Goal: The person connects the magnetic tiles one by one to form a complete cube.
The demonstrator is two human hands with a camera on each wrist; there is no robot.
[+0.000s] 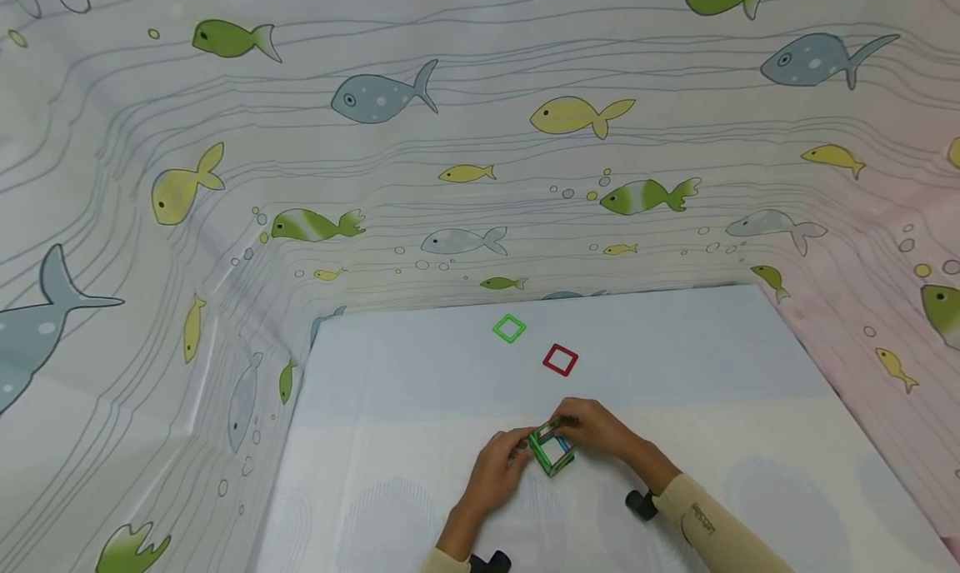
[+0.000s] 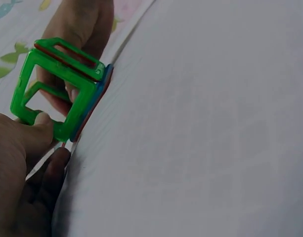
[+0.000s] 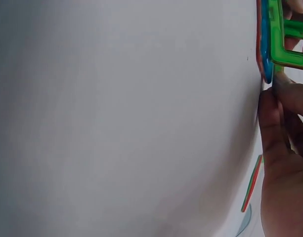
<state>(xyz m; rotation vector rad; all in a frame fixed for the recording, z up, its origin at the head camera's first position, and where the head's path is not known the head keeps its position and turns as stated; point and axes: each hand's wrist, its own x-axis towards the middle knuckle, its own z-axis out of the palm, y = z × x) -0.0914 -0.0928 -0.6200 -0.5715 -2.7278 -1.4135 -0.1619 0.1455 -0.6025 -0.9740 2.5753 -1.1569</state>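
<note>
A small open box of hollow square magnetic tiles [image 1: 540, 458] sits on the table between both hands. My left hand [image 1: 497, 469] grips its left side; in the left wrist view, the thumb lies on a green tile [image 2: 81, 107]. On the far right side, my right hand [image 1: 596, 427] pinches the box's edge with thumb and fingers, as the right wrist view shows near a green tile [image 3: 276, 47]. A blue tile [image 3: 264, 42] with a red one against it forms the base. Parts of the box are hidden by the fingers.
Beyond the box lie two loose square tiles, a red one [image 1: 566, 351] and, farther back, a green one [image 1: 517, 321]. The white table [image 1: 390, 373] meets fish-printed cloth walls [image 1: 390, 181] at the back and sides.
</note>
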